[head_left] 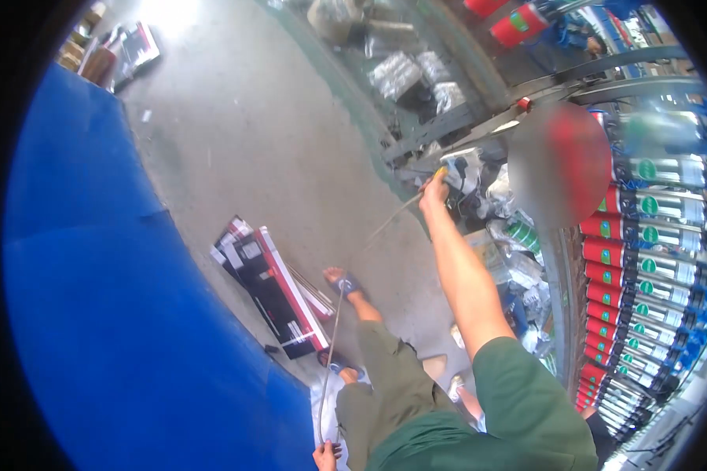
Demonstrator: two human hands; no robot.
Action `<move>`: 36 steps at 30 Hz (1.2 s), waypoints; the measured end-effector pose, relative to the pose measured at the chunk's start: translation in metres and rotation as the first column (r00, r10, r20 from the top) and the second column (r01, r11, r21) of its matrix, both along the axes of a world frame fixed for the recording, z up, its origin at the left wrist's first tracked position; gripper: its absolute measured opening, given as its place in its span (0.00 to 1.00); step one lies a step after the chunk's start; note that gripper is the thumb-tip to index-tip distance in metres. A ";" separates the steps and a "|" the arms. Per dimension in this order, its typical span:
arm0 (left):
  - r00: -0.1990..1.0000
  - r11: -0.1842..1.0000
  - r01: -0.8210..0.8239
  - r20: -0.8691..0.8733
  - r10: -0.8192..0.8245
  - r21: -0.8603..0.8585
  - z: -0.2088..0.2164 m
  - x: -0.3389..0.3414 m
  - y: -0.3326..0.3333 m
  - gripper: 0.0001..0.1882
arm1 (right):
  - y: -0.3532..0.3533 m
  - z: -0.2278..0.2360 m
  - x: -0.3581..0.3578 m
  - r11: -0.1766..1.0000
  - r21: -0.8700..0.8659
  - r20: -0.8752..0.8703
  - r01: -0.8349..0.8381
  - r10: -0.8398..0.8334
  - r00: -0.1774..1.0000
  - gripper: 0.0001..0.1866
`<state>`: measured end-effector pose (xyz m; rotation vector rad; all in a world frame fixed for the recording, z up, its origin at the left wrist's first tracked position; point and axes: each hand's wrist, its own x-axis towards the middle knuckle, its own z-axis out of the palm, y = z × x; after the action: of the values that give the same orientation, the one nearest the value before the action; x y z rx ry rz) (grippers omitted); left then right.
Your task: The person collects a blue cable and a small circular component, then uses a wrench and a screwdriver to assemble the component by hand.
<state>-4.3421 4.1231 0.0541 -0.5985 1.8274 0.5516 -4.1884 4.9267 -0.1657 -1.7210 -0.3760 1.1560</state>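
Note:
A thin grey cord [334, 345] rises from my left hand [327, 454], low in the head view, past my sandalled feet. My left fingers are closed round its lower end. My right arm is stretched forward, and my right hand [434, 192] is closed at the shelving's edge. A pale cord length [397, 217] trails from it down to the left; whether it joins the other length is blurred. Something small and yellow [441, 172] shows at the fingertips, its kind unclear. Beside my right hand lies a dark cable among white wrapping [467, 169].
A blue panel [94, 275] fills the left side. Flat black-and-white cartons [271, 290] lie on the grey floor near my feet. On the right stand a metal frame [554, 275], silvery plastic-wrapped parcels [518, 275] and long rows of red-ended cylinders [602, 275]. Another person's foot [456, 386] shows behind me.

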 end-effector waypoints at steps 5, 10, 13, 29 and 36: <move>0.992 0.997 0.070 0.111 -0.066 -0.037 0.010 0.002 0.044 0.16 | 0.027 -0.018 0.013 0.993 0.034 -0.029 0.115 -0.114 0.993 0.19; 0.993 0.996 0.058 0.104 -0.051 -0.069 0.027 -0.003 0.094 0.15 | 0.034 -0.016 0.020 0.978 0.092 -0.101 0.187 -0.177 0.979 0.18; 0.998 0.998 0.007 0.057 -0.003 -0.059 0.028 0.002 0.099 0.14 | 0.043 -0.010 0.003 0.942 0.047 -0.123 0.332 -0.324 0.938 0.20; 0.967 0.974 0.205 -0.175 -0.186 0.096 -0.035 0.035 0.120 0.16 | 0.085 -0.061 0.083 0.983 0.035 -0.362 -0.181 0.181 0.914 0.09; 0.820 0.838 0.392 -0.558 -0.131 0.379 -0.005 0.067 0.178 0.34 | -0.113 0.017 -0.005 0.463 -0.572 -0.106 -0.677 0.777 0.621 0.21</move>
<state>-4.2748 4.3007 0.0492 0.1819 2.1100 0.9998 -4.1931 4.8132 -0.1483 -2.2794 -1.0630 1.8970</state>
